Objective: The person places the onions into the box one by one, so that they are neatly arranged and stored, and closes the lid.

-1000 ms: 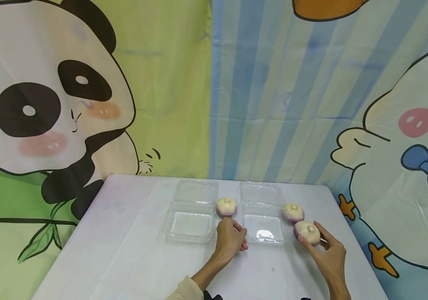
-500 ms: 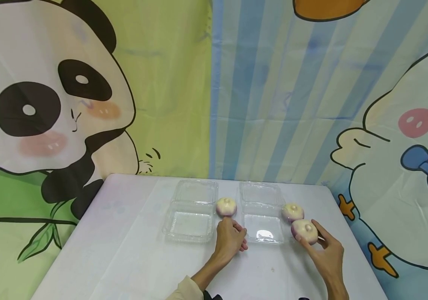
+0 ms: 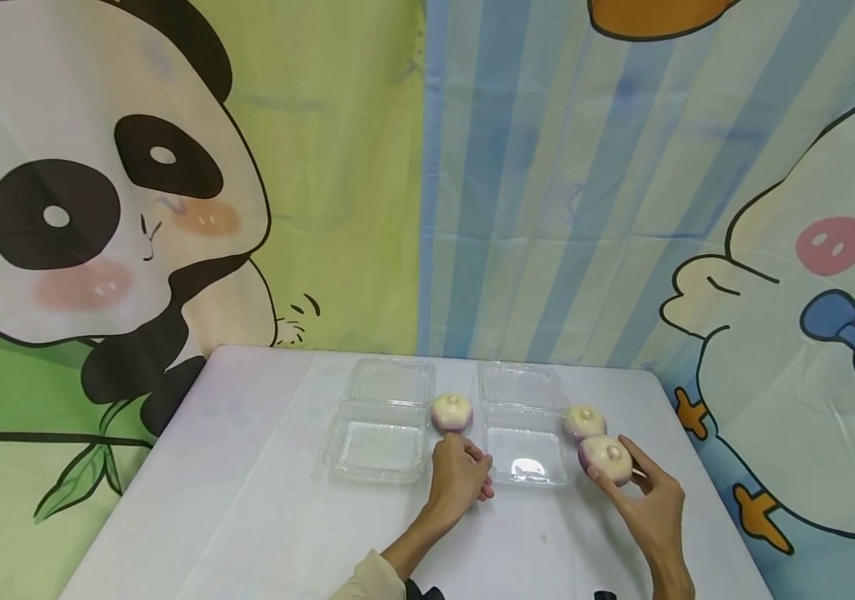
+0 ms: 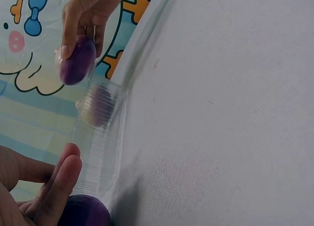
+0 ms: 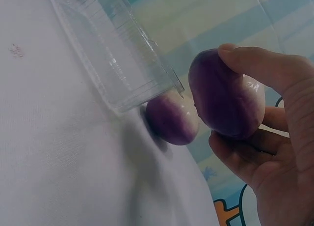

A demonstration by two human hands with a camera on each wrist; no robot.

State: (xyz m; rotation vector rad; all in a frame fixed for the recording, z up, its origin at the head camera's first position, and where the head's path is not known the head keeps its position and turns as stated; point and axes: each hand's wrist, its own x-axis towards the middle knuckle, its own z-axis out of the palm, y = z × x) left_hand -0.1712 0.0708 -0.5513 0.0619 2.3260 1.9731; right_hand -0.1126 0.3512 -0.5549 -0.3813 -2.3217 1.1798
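Observation:
My right hand (image 3: 656, 504) grips a glossy purple-and-cream onion (image 3: 606, 461) between thumb and fingers. In the right wrist view this onion (image 5: 223, 96) is held above the table, purple side facing the camera. A second onion (image 3: 584, 423) sits just behind it, beside the right clear plastic box (image 3: 525, 454). My left hand (image 3: 460, 475) has loosely bent fingers and holds nothing. Its fingertips are right at the near edge of a third onion (image 3: 452, 413), which stands between the two boxes. In the left wrist view that onion (image 4: 86, 211) is partly hidden behind the fingers.
A left clear plastic box (image 3: 378, 450) lies with its lid folded back, as does the right one. Both stand on a white-covered table (image 3: 262, 500). Behind the table hangs a printed curtain (image 3: 337, 167) with a panda and a chick.
My right hand has moved slightly left and away from me with the onion in it. The left hand has stayed in place beside the middle onion.

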